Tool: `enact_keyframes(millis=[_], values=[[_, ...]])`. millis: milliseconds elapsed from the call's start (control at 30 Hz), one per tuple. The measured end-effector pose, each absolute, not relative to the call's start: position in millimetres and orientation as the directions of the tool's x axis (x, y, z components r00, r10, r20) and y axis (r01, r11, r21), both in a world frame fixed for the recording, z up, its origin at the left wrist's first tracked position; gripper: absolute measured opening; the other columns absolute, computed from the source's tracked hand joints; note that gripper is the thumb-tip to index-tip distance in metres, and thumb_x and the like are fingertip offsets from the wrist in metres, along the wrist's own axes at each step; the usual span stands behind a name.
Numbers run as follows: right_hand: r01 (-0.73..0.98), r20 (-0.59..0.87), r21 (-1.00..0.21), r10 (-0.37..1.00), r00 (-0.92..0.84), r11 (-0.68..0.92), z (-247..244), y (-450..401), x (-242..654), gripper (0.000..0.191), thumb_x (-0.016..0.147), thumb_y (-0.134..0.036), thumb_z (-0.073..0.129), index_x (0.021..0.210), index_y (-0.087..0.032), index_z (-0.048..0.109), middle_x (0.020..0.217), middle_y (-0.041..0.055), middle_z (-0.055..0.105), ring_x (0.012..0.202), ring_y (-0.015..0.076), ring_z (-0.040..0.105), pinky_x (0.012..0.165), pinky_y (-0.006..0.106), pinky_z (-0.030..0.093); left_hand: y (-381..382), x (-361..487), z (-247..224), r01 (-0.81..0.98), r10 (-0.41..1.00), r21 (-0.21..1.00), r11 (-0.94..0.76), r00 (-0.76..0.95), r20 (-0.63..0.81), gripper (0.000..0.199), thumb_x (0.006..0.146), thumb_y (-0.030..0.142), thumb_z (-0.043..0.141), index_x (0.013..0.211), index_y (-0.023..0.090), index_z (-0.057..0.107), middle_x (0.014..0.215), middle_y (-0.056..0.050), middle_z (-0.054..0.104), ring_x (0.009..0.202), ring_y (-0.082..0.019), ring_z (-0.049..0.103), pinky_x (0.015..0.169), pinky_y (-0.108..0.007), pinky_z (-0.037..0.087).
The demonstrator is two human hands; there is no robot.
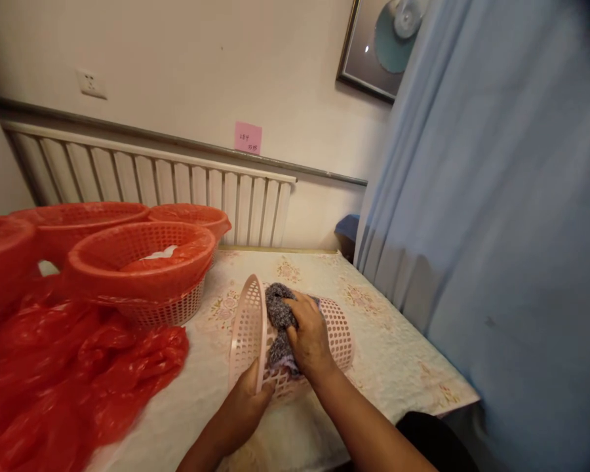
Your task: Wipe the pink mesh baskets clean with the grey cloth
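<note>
A pink perforated plastic basket [339,333] lies on its side on the table, its wide mouth facing left. My left hand [246,401] grips the basket's rim at the near side, thumb on the outer wall. A dark grey speckled cloth [280,308] is bunched in my right hand [309,334], which presses it against the basket's outer wall just behind the rim. Part of the cloth hangs down the near side of the basket. The right fingertips are partly sunk in the cloth.
Several baskets lined with red plastic bags, one in front [142,262], stand at the left. Loose red plastic bags [78,373] are heaped before them. A flowered tablecloth [368,367] covers the table. A blue curtain [501,229] hangs along the right; a white radiator [177,183] stands behind.
</note>
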State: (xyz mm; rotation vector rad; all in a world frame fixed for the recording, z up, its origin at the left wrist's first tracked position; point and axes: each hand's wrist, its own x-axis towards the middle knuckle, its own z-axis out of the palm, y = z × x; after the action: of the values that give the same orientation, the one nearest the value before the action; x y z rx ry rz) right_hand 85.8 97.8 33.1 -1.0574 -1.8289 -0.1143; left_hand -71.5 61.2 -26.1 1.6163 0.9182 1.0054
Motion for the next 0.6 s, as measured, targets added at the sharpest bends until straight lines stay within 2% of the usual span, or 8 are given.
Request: enact_keyframes(millis=[133, 300, 467, 600], values=[[0.748, 0.759, -0.369, 0.643, -0.100, 0.551, 23, 110, 118, 0.059, 0.062, 0.000, 0.044, 0.115, -0.021, 0.062, 0.127, 0.0059, 0.059, 0.120, 0.0225, 0.049, 0.105, 0.042, 0.038, 59, -74, -29, 0.116, 0.910, 0.974, -0.197, 0.391, 0.137, 0.052, 0.086, 0.024, 0.051, 0.136, 0.014, 0.049, 0.138, -0.011, 0.056, 0.130, -0.030, 0.047, 0.114, -0.047, 0.030], [0.838, 0.739, -0.416, 0.668, 0.087, 0.353, -6, 119, 183, 0.052, 0.066, -0.006, 0.045, 0.113, -0.021, 0.063, 0.123, 0.0071, 0.062, 0.116, 0.0245, 0.052, 0.102, 0.045, 0.040, 50, -74, -36, 0.118, 0.905, 0.969, -0.218, 0.397, 0.155, 0.049, 0.086, 0.023, 0.051, 0.135, 0.017, 0.052, 0.134, -0.009, 0.060, 0.128, -0.030, 0.049, 0.113, -0.048, 0.031], [0.856, 0.733, -0.482, 0.622, 0.276, 0.187, -36, 105, 222, 0.044, 0.071, -0.013, 0.044, 0.112, -0.016, 0.062, 0.117, 0.0120, 0.063, 0.111, 0.0276, 0.055, 0.099, 0.048, 0.042, 44, -75, -44, 0.156, 0.885, 0.953, -0.259, 0.434, 0.170, 0.044, 0.087, 0.023, 0.050, 0.130, 0.020, 0.057, 0.130, -0.007, 0.063, 0.123, -0.029, 0.054, 0.110, -0.045, 0.036], [0.851, 0.741, -0.502, 0.585, 0.330, 0.156, -52, 86, 214, 0.043, 0.076, -0.015, 0.044, 0.116, -0.015, 0.060, 0.121, 0.0138, 0.061, 0.114, 0.0285, 0.053, 0.100, 0.051, 0.040, 43, -78, -49, 0.156, 0.862, 0.947, -0.282, 0.475, 0.178, 0.042, 0.089, 0.024, 0.047, 0.129, 0.021, 0.058, 0.129, -0.006, 0.064, 0.120, -0.028, 0.056, 0.108, -0.042, 0.039]])
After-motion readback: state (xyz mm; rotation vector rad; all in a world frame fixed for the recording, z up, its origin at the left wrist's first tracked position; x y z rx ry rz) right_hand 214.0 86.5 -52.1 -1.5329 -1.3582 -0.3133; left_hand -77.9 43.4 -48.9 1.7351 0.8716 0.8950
